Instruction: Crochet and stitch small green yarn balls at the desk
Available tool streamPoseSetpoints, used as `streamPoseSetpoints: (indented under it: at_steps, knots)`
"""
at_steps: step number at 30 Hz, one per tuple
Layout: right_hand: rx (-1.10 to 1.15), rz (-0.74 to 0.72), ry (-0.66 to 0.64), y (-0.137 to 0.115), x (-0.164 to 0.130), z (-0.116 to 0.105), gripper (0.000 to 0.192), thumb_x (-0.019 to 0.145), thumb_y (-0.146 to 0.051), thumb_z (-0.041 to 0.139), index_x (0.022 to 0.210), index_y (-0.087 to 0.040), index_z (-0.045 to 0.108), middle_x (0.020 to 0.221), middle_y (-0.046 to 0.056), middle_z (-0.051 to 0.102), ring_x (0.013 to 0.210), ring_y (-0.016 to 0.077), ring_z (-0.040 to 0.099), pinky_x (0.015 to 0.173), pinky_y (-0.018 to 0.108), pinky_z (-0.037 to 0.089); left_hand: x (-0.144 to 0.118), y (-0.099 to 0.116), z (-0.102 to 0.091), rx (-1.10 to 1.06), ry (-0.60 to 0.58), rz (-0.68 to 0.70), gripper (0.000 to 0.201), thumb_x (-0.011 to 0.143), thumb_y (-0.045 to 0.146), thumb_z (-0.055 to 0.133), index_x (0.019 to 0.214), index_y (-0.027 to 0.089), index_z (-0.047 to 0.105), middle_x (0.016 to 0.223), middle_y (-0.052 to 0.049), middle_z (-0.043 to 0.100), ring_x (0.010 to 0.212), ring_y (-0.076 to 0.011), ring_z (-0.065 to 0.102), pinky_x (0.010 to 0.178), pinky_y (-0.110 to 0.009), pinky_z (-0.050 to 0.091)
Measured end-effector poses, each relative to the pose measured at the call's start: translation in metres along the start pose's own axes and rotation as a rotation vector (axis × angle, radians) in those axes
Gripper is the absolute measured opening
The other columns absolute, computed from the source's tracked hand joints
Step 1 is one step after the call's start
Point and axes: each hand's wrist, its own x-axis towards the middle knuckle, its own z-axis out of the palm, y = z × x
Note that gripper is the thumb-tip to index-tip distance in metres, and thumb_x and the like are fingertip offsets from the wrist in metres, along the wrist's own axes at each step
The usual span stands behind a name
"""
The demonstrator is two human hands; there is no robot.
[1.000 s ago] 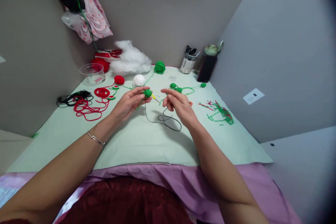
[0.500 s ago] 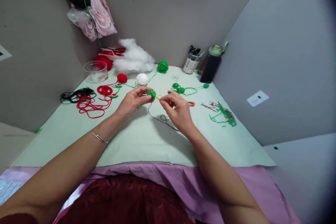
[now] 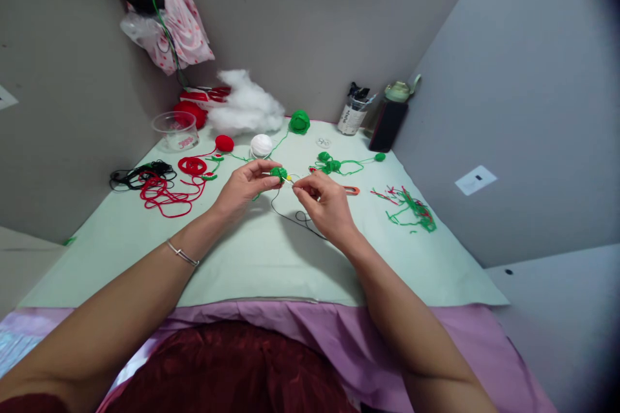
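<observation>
In the middle of the table, my left hand [image 3: 247,184] pinches a small green crocheted piece [image 3: 278,173] between thumb and fingers. Close beside it, my right hand [image 3: 325,201] is closed, its fingertips on a thin, pale needle [image 3: 287,181] that points at the green piece. A small yellow bit [image 3: 289,178] shows by the needle; I cannot tell what it is attached to. Black yarn [image 3: 298,222] hangs below the green piece and loops over the table toward my right wrist. An orange tool [image 3: 351,191] lies just beyond my right hand.
Red yarn [image 3: 167,197], black yarn [image 3: 145,174] and a clear tub [image 3: 175,135] lie left. White stuffing [image 3: 247,106], a white yarn ball [image 3: 261,146] and a green ball [image 3: 299,122] sit behind. A pen cup [image 3: 351,117], a bottle [image 3: 389,119] and yarn scraps [image 3: 411,211] are right.
My right hand has moved very slightly left, and the needle's pale shaft now shows against the green piece. My left hand keeps its hold. The whole view has shifted a little.
</observation>
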Motion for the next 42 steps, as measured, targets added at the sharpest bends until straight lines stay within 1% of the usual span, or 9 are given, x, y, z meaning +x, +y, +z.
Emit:
streamPoseSetpoints:
  at_steps: [4, 6, 11, 14, 19, 23, 31, 37, 42]
  knots:
    - [-0.002, 0.049, -0.011, 0.0, -0.001, 0.001, 0.012, 0.088, -0.015, 0.06, 0.08, -0.019, 0.068, 0.075, 0.001, 0.057, 0.07, 0.0139, 0.052, 0.063, 0.028, 0.038, -0.001, 0.0, -0.001, 0.086, 0.028, 0.024, 0.033, 0.072, 0.028, 0.086, 0.102, 0.021, 0.074, 0.1, -0.003, 0.074, 0.092, -0.0172, 0.067, 0.091, -0.034, 0.051]
    - [0.035, 0.07, -0.015, 0.001, -0.001, 0.002, 0.011, 0.087, -0.016, 0.06, 0.08, -0.019, 0.068, 0.076, 0.001, 0.059, 0.07, 0.0138, 0.053, 0.064, 0.028, 0.038, -0.002, 0.0, 0.0, 0.082, 0.03, 0.018, 0.033, 0.071, 0.028, 0.086, 0.101, 0.021, 0.074, 0.099, -0.003, 0.074, 0.091, -0.0172, 0.067, 0.09, -0.034, 0.051]
    - [0.225, 0.159, -0.035, 0.003, 0.002, 0.005, 0.009, 0.085, -0.022, 0.062, 0.08, -0.017, 0.068, 0.073, 0.0, 0.059, 0.065, 0.0121, 0.049, 0.063, 0.028, 0.038, -0.001, 0.0, 0.004, -0.098, -0.007, -0.049, 0.03, 0.07, 0.027, 0.087, 0.096, 0.019, 0.072, 0.097, -0.002, 0.073, 0.09, -0.0167, 0.067, 0.092, -0.036, 0.053]
    - [0.351, 0.226, -0.063, 0.006, 0.004, 0.007, 0.011, 0.082, -0.028, 0.066, 0.08, -0.017, 0.067, 0.07, -0.001, 0.057, 0.062, 0.0114, 0.045, 0.06, 0.027, 0.036, -0.002, 0.002, 0.007, -0.183, -0.039, -0.099, 0.03, 0.07, 0.027, 0.087, 0.093, 0.018, 0.071, 0.096, -0.003, 0.072, 0.09, -0.0161, 0.067, 0.094, -0.036, 0.053]
    - [0.54, 0.327, -0.062, 0.012, 0.004, 0.015, 0.018, 0.077, -0.035, 0.072, 0.08, -0.017, 0.067, 0.069, -0.001, 0.057, 0.06, 0.0103, 0.043, 0.055, 0.026, 0.035, -0.005, 0.003, 0.01, -0.223, -0.042, -0.108, 0.029, 0.07, 0.025, 0.087, 0.092, 0.017, 0.07, 0.095, -0.002, 0.072, 0.091, -0.0152, 0.067, 0.097, -0.035, 0.052]
    - [0.587, 0.378, -0.036, 0.012, 0.002, 0.018, 0.022, 0.074, -0.038, 0.074, 0.081, -0.017, 0.068, 0.069, -0.002, 0.056, 0.06, 0.0103, 0.044, 0.054, 0.025, 0.038, -0.005, 0.002, 0.01, -0.224, -0.047, -0.085, 0.028, 0.071, 0.025, 0.087, 0.092, 0.018, 0.069, 0.094, -0.001, 0.071, 0.091, -0.015, 0.067, 0.097, -0.035, 0.052]
    - [0.597, 0.36, -0.014, 0.014, 0.004, 0.019, 0.021, 0.073, -0.037, 0.075, 0.077, -0.018, 0.067, 0.067, -0.002, 0.055, 0.057, 0.0093, 0.044, 0.052, 0.024, 0.037, -0.005, 0.002, 0.011, -0.155, -0.021, -0.035, 0.03, 0.069, 0.027, 0.087, 0.089, 0.018, 0.067, 0.093, -0.002, 0.07, 0.089, -0.0155, 0.066, 0.091, -0.036, 0.054]
    - [0.577, 0.337, -0.022, 0.012, 0.004, 0.018, 0.022, 0.075, -0.038, 0.073, 0.077, -0.017, 0.066, 0.067, -0.002, 0.056, 0.057, 0.0093, 0.043, 0.052, 0.025, 0.036, -0.005, 0.0, 0.011, -0.109, -0.04, -0.011, 0.031, 0.068, 0.028, 0.088, 0.088, 0.018, 0.067, 0.092, -0.002, 0.069, 0.086, -0.0156, 0.066, 0.088, -0.035, 0.054]
    - [0.564, 0.311, -0.029, 0.012, 0.003, 0.017, 0.018, 0.077, -0.034, 0.072, 0.075, -0.017, 0.066, 0.066, -0.002, 0.056, 0.057, 0.0095, 0.044, 0.054, 0.025, 0.036, -0.006, -0.003, 0.012, -0.086, -0.049, -0.001, 0.031, 0.068, 0.027, 0.087, 0.089, 0.018, 0.067, 0.094, -0.001, 0.069, 0.086, -0.0154, 0.066, 0.089, -0.036, 0.053]
